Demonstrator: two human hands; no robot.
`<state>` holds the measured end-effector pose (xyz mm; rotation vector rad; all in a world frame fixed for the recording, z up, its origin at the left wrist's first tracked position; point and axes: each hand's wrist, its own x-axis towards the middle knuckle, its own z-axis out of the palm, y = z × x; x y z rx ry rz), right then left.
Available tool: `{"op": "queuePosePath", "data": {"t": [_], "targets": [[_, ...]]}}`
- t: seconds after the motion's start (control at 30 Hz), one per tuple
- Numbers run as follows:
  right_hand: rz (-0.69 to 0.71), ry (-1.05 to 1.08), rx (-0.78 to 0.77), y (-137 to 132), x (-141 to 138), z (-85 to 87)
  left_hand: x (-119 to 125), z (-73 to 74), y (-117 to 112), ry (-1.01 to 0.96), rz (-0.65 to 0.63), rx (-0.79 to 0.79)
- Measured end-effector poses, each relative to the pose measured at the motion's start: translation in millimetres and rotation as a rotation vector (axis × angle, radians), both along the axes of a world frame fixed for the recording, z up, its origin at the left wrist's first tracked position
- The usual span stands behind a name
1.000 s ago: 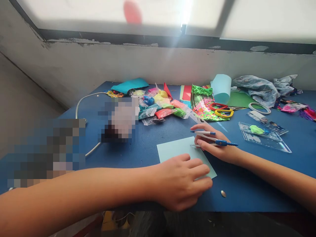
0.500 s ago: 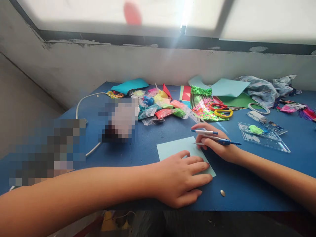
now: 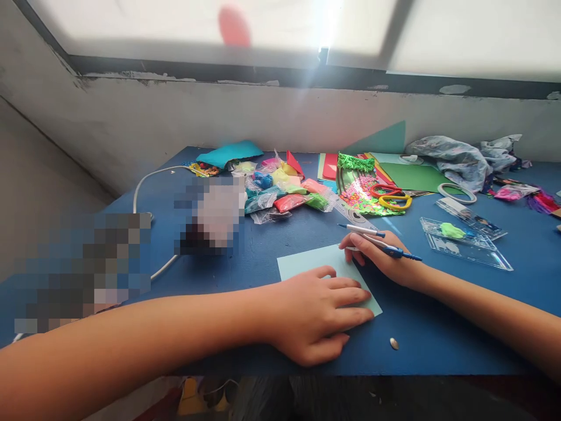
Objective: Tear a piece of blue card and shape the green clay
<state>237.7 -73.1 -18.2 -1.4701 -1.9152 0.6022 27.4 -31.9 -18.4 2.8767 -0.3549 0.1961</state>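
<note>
A pale blue square of paper (image 3: 307, 262) lies on the blue table (image 3: 438, 327) near its front edge. My left hand (image 3: 319, 316) rests flat on the paper's near half, fingers spread, pinning it down. My right hand (image 3: 380, 257) is at the paper's right corner and grips a drawing compass (image 3: 377, 241) with a blue hinge and a white pen in one leg. The compass lies across my fingers, its legs pointing left over the paper's far corner.
Behind the paper lies a clutter of craft supplies: bags of coloured clay (image 3: 284, 193), red and yellow scissors (image 3: 394, 196), coloured paper sheets (image 3: 412, 175), a tape ring (image 3: 453, 192), clear plastic rulers (image 3: 464, 248), crumpled cloth (image 3: 460, 155). A white cable (image 3: 144, 181) loops at left. A small shell-like bit (image 3: 394, 343) lies near the edge.
The light blue sheet at the back has unrolled, flattened and swung up against the wall. My right hand drew the compass slightly closer to the paper. My left hand stayed put.
</note>
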Motion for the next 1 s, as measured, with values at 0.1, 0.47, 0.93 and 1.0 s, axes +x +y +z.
{"op": "queuePosePath", "data": {"t": [0.1,0.47,0.93,1.0], "targets": [[-0.015,-0.005,-0.01,0.5,0.0,1.3,-0.4,1.1,4.3,0.001,-0.038,-0.035],[-0.012,-0.003,-0.047,1.2,0.0,3.1,-0.1,0.7,7.9,-0.008,-0.064,-0.081],[-0.207,0.217,0.169,4.5,4.3,0.7,-0.3,0.3,8.1,0.023,-0.048,-0.059],[-0.323,0.323,0.235,10.7,12.9,3.3,-0.5,0.2,8.5,0.028,-0.044,-0.066]]}}
